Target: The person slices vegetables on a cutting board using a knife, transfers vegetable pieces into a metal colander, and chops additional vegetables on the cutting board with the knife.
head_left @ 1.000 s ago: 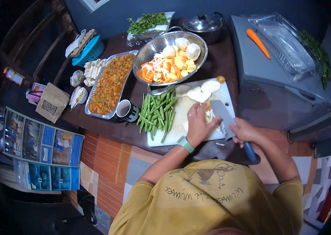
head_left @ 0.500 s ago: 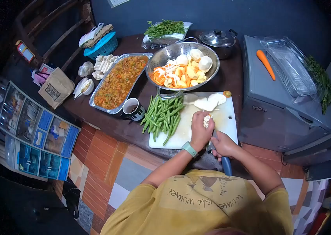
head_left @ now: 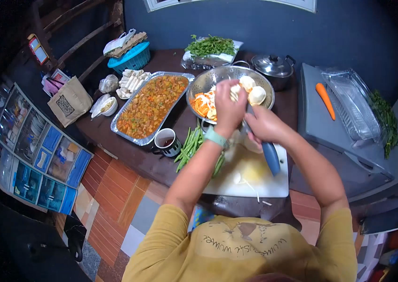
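Note:
My left hand (head_left: 229,105), with a pale green watch on its wrist, is over the metal colander (head_left: 268,87), its fingers closed around some pale cut vegetable pieces (head_left: 234,93). The colander holds orange and white strips, yellowish chunks and whole peeled white vegetables (head_left: 257,95). Close beside the left hand, my right hand (head_left: 267,126) grips a knife (head_left: 271,159); its blue handle points back toward me and the blade is mostly hidden. Below both hands lies a white cutting board (head_left: 274,183) with thin white scraps. Green beans (head_left: 190,146) lie at the board's left side, partly behind my left forearm.
Left of the colander are a foil tray of chunky stew (head_left: 149,105) and a mug (head_left: 167,142). Behind are leafy greens (head_left: 210,46) and a lidded pot (head_left: 273,66). A carrot (head_left: 325,101) and clear plastic trays (head_left: 352,105) rest on the grey surface at right.
Both hands have moved forward from the cutting board to the colander, carrying the white pieces and the knife. The view has shifted slightly.

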A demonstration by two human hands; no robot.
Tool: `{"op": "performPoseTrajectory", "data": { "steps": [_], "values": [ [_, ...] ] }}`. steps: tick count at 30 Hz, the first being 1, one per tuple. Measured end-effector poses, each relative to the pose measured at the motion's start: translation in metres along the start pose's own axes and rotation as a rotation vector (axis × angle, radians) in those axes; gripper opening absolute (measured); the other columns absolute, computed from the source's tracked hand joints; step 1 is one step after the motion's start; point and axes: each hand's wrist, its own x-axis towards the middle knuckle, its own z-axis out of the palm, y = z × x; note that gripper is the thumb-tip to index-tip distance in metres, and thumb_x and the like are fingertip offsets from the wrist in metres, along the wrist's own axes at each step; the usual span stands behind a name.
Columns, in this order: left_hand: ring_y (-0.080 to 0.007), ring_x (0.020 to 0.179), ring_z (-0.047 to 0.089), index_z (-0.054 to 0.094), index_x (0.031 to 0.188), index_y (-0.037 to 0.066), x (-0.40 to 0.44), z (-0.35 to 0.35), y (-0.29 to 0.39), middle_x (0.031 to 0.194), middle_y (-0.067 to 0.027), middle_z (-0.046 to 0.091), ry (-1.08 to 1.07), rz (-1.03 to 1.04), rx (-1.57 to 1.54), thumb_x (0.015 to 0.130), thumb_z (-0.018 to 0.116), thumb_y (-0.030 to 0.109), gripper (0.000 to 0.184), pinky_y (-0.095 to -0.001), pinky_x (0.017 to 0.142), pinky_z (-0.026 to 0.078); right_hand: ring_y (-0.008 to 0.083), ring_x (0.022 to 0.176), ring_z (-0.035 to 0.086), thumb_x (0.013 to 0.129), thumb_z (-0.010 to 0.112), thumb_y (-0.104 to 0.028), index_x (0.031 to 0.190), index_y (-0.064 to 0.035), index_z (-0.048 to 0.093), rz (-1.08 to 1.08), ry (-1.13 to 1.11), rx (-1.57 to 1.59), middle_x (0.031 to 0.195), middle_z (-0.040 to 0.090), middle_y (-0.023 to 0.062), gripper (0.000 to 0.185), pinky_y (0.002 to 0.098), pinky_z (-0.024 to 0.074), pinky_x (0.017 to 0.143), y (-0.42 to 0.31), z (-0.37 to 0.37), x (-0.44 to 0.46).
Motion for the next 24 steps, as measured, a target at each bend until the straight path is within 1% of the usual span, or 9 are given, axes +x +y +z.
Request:
{"op": "performPoseTrajectory", "data": {
  "steps": [5,7,9,12,14,15,18,22,24],
  "values": [
    [-0.0359,0.094,0.053,0.059,0.096,-0.001,0.058,0.020,-0.116,0.096,-0.0193,0.058,-0.019,0.039,0.107,0.082,0.061,0.017,0.022,-0.0424,0.087,0.042,0.0319,0.058,0.063,0.081,0.045,-0.008,0.082,0.0075,0.060,-0.158,0.166,-0.222,0.071,0.063,0.0218,0.022,0.0404,0.0512,0.057,0.003,-0.017,0.120],
    [-0.0393,0.102,0.055,0.061,0.104,-0.003,0.063,0.010,-0.148,0.104,-0.0250,0.061,-0.264,-0.210,0.171,0.089,0.054,0.033,0.039,-0.0421,0.090,0.043,0.0362,0.071,0.065,0.077,0.050,-0.009,0.085,0.0068,0.063,-0.235,0.259,-0.324,0.080,0.064,0.0254,0.022,0.0418,0.0517,0.068,-0.002,-0.022,0.135],
    [-0.0396,0.106,0.057,0.062,0.110,-0.002,0.067,-0.008,-0.152,0.108,-0.0271,0.061,-0.504,-0.479,0.262,0.092,0.045,0.045,0.053,-0.0413,0.091,0.044,0.0359,0.076,0.065,0.076,0.053,-0.010,0.084,0.0049,0.064,-0.221,0.240,-0.441,0.083,0.064,0.0254,0.021,0.0422,0.0512,0.070,0.005,-0.029,0.140],
    [-0.0362,0.104,0.059,0.062,0.111,0.000,0.073,-0.012,-0.169,0.107,-0.0234,0.063,-0.494,-0.533,0.367,0.092,0.049,0.033,0.040,-0.0388,0.090,0.045,0.0283,0.066,0.060,0.081,0.050,-0.012,0.087,0.0043,0.061,-0.230,0.185,-0.497,0.078,0.062,0.0200,0.021,0.0379,0.0490,0.059,0.021,-0.038,0.149],
    [-0.0238,0.097,0.063,0.062,0.108,0.002,0.070,0.001,-0.210,0.107,-0.0164,0.065,-0.199,-0.344,0.066,0.093,0.050,0.021,0.028,-0.0317,0.085,0.048,0.0160,0.040,0.051,0.093,0.039,-0.015,0.093,0.0065,0.051,-0.218,0.119,-0.403,0.059,0.055,0.0111,0.024,0.0309,0.0449,0.035,0.030,-0.039,0.154],
    [-0.0174,0.096,0.063,0.062,0.111,0.003,0.075,-0.006,-0.155,0.107,-0.0135,0.065,-0.143,-0.302,0.034,0.091,0.052,0.009,0.023,-0.0277,0.085,0.047,0.0149,0.040,0.050,0.093,0.040,-0.015,0.093,0.0061,0.052,-0.070,0.057,-0.266,0.059,0.056,0.0104,0.024,0.0300,0.0448,0.035,0.018,-0.038,0.143],
    [-0.0298,0.110,0.057,0.063,0.110,0.004,0.067,-0.005,-0.125,0.113,-0.0148,0.063,-0.289,0.191,0.041,0.089,0.057,0.017,0.026,-0.0365,0.095,0.044,0.0118,0.041,0.049,0.092,0.043,-0.016,0.095,0.0042,0.053,0.070,-0.043,-0.138,0.060,0.056,0.0083,0.022,0.0275,0.0438,0.035,0.013,-0.035,0.142],
    [-0.0309,0.113,0.055,0.062,0.117,0.009,0.054,-0.010,-0.132,0.121,-0.0146,0.059,-0.445,0.306,0.185,0.089,0.058,0.021,0.031,-0.0367,0.096,0.043,0.0094,0.040,0.046,0.094,0.043,-0.017,0.097,0.0020,0.050,0.124,-0.090,0.105,0.062,0.056,0.0070,0.021,0.0262,0.0429,0.035,0.006,-0.033,0.135],
    [-0.0320,0.108,0.059,0.061,0.117,0.009,0.056,-0.015,-0.147,0.115,-0.0169,0.062,-0.556,-0.319,0.347,0.087,0.059,0.024,0.034,-0.0370,0.092,0.045,0.0082,0.040,0.044,0.094,0.043,-0.018,0.096,0.0017,0.050,0.088,-0.054,0.058,0.062,0.055,0.0061,0.021,0.0254,0.0425,0.035,0.005,-0.039,0.123]
  ]
}}
